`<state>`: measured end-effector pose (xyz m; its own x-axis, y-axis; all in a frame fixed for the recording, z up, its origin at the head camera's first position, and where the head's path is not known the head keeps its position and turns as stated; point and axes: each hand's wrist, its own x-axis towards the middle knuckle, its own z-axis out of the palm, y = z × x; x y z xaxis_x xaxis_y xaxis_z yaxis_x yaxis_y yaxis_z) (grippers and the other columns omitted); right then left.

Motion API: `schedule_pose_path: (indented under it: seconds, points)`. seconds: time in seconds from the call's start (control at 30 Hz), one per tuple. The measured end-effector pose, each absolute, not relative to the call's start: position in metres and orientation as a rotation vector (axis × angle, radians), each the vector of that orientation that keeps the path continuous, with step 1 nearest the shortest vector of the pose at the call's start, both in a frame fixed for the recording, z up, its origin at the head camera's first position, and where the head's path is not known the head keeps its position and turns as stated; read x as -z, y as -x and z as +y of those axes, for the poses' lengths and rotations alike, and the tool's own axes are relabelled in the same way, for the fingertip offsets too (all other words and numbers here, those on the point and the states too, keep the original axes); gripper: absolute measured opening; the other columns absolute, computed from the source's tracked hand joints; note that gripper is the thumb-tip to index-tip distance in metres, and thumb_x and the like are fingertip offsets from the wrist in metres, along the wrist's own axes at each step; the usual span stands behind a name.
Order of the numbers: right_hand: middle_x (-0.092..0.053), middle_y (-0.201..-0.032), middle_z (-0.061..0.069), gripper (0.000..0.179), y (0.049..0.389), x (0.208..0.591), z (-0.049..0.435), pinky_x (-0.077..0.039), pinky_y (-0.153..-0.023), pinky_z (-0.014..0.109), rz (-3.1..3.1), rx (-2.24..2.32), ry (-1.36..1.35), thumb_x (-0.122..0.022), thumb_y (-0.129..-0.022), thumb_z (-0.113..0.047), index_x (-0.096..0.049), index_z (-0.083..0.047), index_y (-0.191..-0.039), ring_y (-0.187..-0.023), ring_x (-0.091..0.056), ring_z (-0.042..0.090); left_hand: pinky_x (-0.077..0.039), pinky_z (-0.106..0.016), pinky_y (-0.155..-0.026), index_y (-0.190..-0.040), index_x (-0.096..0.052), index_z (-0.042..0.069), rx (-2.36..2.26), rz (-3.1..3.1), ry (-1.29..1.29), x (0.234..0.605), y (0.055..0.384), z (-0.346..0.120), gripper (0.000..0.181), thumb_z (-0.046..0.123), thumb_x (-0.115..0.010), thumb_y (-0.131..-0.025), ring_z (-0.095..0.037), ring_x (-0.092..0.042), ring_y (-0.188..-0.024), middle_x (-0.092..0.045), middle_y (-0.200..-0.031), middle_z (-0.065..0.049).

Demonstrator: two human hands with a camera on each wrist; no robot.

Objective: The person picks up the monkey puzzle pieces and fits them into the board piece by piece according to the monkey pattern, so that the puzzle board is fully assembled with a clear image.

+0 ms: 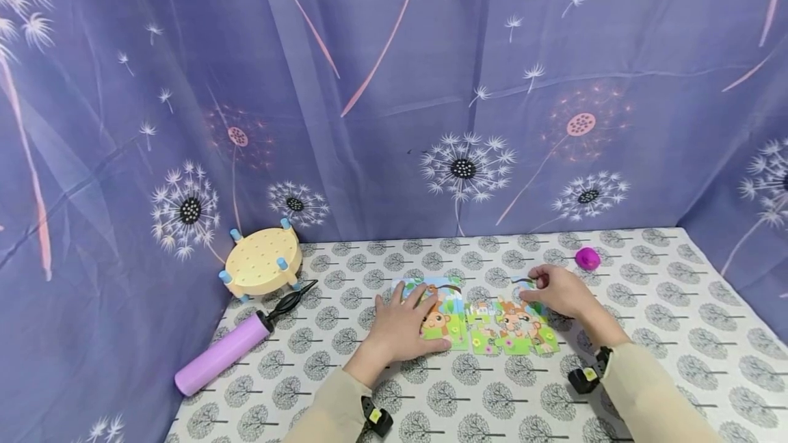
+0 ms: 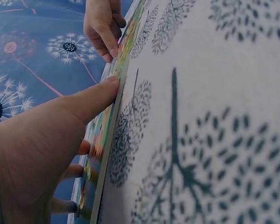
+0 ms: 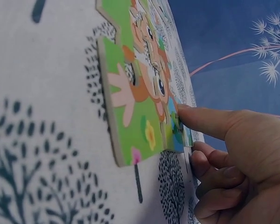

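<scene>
My left hand [image 1: 403,327] lies with fingers spread over a picture board [image 1: 454,306] showing a cartoon monkey on grass. In the left wrist view its thumb [image 2: 100,93] rests at the board's near edge. Right of the board are joined jigsaw pieces [image 1: 514,344] of a similar monkey picture, with gaps between some. At the upper right of these pieces, my right hand [image 1: 557,290] pinches a blue and green puzzle piece [image 1: 523,284] with thumb and index finger. The right wrist view has the thumb against a blue-green piece [image 3: 174,133], the other fingers curled.
A purple object [image 1: 587,258] lies behind the right hand. To the left are a purple hand pump [image 1: 224,354] with a black nozzle and a yellow stool-like toy [image 1: 261,262] with blue-tipped legs. A dandelion-print curtain [image 1: 382,176] encloses the tree-patterned tablecloth [image 1: 455,402].
</scene>
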<state>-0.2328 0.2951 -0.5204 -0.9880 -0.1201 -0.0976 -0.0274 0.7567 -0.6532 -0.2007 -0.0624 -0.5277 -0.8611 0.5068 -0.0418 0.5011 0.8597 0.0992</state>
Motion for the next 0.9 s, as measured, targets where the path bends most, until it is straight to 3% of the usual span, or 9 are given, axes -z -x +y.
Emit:
schedule_pose_path:
  seconds: [0.63,0.77,0.9]
  points:
    - [-0.065,-0.101,0.008,0.062,0.2323,0.5247,0.2983,-0.051,-0.075,0.035,2.827,1.181,0.116,-0.089,-0.081,-0.035,-0.060,0.001,-0.123,-0.085,-0.059,0.022,-0.027,-0.083,-0.107,-0.163,-0.035,0.032,-0.136,2.951,-0.785,0.5266,0.2012,-0.0616,0.099,0.089,-0.050,-0.084,-0.046,-0.022,-0.153,-0.026,-0.170,0.000]
    - [-0.068,-0.100,0.006,0.060,0.2301,0.5263,0.2996,-0.054,-0.076,0.036,2.878,1.203,0.152,-0.087,-0.086,-0.033,-0.063,0.001,-0.129,-0.086,-0.062,0.020,-0.026,-0.083,-0.107,-0.164,-0.035,0.031,-0.145,2.951,-0.784,0.5267,0.2008,-0.0618,0.099,0.088,-0.051,-0.084,-0.046,-0.021,-0.153,-0.026,-0.170,0.000]
    - [-0.071,-0.098,0.006,0.047,0.2283,0.5292,0.3019,-0.055,-0.072,0.036,2.928,1.228,0.179,-0.079,-0.094,-0.027,-0.066,0.000,-0.130,-0.082,-0.066,0.019,-0.026,-0.083,-0.107,-0.163,-0.036,0.032,-0.149,2.951,-0.779,0.5256,0.2007,-0.0621,0.098,0.088,-0.051,-0.084,-0.045,-0.021,-0.154,-0.026,-0.171,0.001]
